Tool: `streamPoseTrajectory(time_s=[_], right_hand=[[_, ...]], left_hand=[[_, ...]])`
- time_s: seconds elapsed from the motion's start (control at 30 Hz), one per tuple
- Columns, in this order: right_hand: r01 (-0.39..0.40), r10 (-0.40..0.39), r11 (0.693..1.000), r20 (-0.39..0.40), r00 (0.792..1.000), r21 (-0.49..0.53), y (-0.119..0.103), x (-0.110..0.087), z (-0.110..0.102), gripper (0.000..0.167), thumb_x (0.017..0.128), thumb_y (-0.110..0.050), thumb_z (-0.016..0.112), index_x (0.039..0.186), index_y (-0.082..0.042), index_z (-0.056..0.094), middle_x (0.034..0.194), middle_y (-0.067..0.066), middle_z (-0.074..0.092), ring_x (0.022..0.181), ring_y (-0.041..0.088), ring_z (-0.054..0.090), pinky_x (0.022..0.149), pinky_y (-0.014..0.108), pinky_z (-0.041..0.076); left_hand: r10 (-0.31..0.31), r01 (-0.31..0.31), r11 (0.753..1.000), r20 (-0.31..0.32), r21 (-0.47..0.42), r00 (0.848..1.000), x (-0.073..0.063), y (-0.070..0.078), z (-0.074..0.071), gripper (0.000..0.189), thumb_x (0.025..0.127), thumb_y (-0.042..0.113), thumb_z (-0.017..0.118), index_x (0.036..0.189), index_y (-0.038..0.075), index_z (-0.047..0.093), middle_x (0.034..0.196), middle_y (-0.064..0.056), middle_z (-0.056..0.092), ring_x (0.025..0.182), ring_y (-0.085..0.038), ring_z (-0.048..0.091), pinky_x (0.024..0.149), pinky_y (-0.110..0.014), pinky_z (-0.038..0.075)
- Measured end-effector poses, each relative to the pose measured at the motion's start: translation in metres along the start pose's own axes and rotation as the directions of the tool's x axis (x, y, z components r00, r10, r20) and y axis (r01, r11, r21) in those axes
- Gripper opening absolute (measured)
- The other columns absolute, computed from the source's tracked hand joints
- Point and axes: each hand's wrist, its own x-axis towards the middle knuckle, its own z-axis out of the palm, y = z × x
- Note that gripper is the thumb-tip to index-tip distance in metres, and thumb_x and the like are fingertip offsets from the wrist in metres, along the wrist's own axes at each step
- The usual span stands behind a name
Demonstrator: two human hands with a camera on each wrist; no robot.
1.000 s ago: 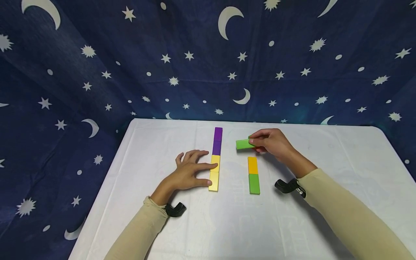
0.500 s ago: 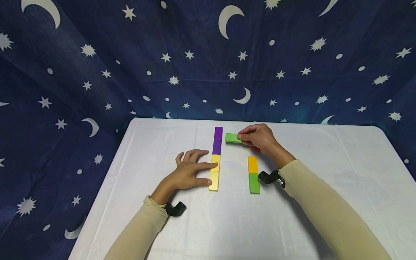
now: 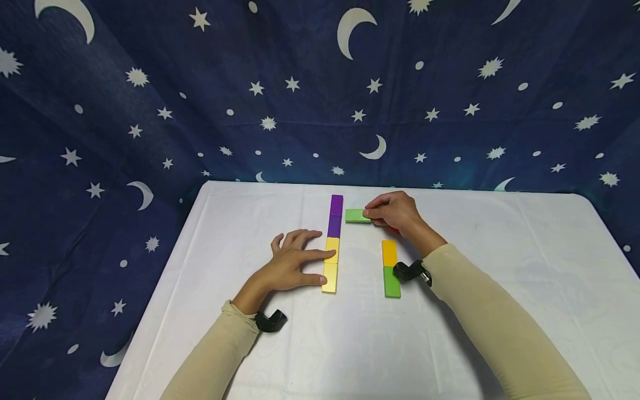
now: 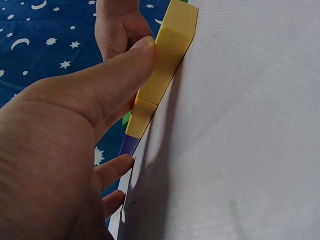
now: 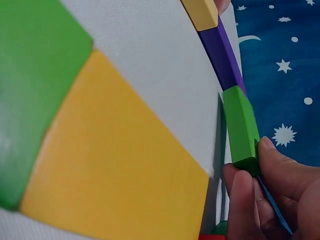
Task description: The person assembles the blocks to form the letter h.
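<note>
On the white table, two purple blocks (image 3: 335,225) and two yellow blocks (image 3: 330,279) lie end to end in a straight column. My left hand (image 3: 285,269) rests against this column, index finger on the upper yellow block (image 3: 332,245), thumb at the edge of the lower one; its fingers are extended. Between thumb and fingers, my right hand (image 3: 397,212) pinches a green block (image 3: 355,216), turned crosswise just right of the purple pair. The right wrist view shows the green block (image 5: 240,127) gripped at its near end. A red piece (image 3: 394,229) peeks out beneath that hand.
Right of the column, an orange block (image 3: 389,253) and another green block (image 3: 392,286) lie end to end, the right wrist camera (image 3: 409,270) overlapping the green one. Behind the table (image 3: 270,205) hangs a dark blue curtain (image 3: 300,133) with stars and moons.
My right hand has carried the green block leftward to beside the purple blocks, then slightly nearer to me. The left hand stays where it was.
</note>
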Motion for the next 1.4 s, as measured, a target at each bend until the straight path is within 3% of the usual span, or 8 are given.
streamPoseTrajectory(time_s=[0.2, 0.47, 0.7, 0.97, 1.4], right_hand=[[0.017, -0.017, 0.997, -0.011, 1.000, -0.069, 0.001, 0.002, -0.001, 0.022, 0.085, -0.025, 0.085, 0.104, -0.015, 0.080, 0.097, 0.007, 0.076, 0.071, 0.016, 0.069, 0.066, 0.026, 0.057], [0.045, -0.042, 0.993, 0.030, 0.999, -0.113, 0.002, 0.006, -0.002, 0.022, 0.085, -0.024, 0.085, 0.104, -0.013, 0.080, 0.097, 0.008, 0.076, 0.071, 0.015, 0.071, 0.065, 0.025, 0.057], [0.032, -0.027, 0.995, 0.053, 0.998, -0.097, 0.002, 0.007, -0.001, 0.023, 0.086, -0.022, 0.084, 0.106, -0.011, 0.080, 0.100, 0.010, 0.076, 0.071, 0.015, 0.072, 0.066, 0.024, 0.058], [-0.027, 0.032, 0.999, 0.146, 0.989, -0.036, 0.001, 0.010, -0.008, 0.030, 0.085, -0.024, 0.085, 0.112, -0.010, 0.078, 0.094, 0.006, 0.077, 0.072, 0.014, 0.074, 0.069, 0.024, 0.058], [0.024, -0.010, 0.996, 0.166, 0.986, -0.081, 0.004, 0.013, -0.005, 0.032, 0.087, -0.029, 0.083, 0.114, -0.012, 0.079, 0.088, 0.004, 0.076, 0.071, 0.015, 0.072, 0.065, 0.022, 0.055]], left_hand=[[-0.001, 0.001, 1.000, -0.001, -0.004, 1.000, 0.000, 0.000, 0.001, 0.060, 0.085, 0.059, 0.074, 0.141, 0.046, 0.059, 0.163, -0.001, 0.032, 0.150, -0.032, 0.018, 0.112, -0.071, -0.002], [-0.006, 0.006, 1.000, 0.000, -0.004, 1.000, 0.000, 0.000, 0.001, 0.060, 0.085, 0.059, 0.074, 0.141, 0.046, 0.059, 0.163, -0.001, 0.032, 0.150, -0.032, 0.017, 0.113, -0.071, -0.002], [-0.005, 0.005, 1.000, 0.000, -0.005, 1.000, 0.000, 0.000, 0.001, 0.060, 0.085, 0.059, 0.073, 0.141, 0.046, 0.058, 0.163, -0.001, 0.032, 0.150, -0.032, 0.018, 0.113, -0.070, -0.003], [0.005, -0.005, 1.000, 0.001, -0.001, 1.000, 0.000, -0.001, 0.001, 0.060, 0.086, 0.060, 0.072, 0.142, 0.046, 0.058, 0.163, -0.001, 0.032, 0.150, -0.032, 0.018, 0.112, -0.070, -0.002], [0.000, 0.000, 1.000, 0.006, 0.007, 1.000, 0.000, -0.001, 0.000, 0.060, 0.085, 0.062, 0.071, 0.142, 0.048, 0.056, 0.163, -0.001, 0.032, 0.150, -0.031, 0.018, 0.112, -0.070, -0.002]])
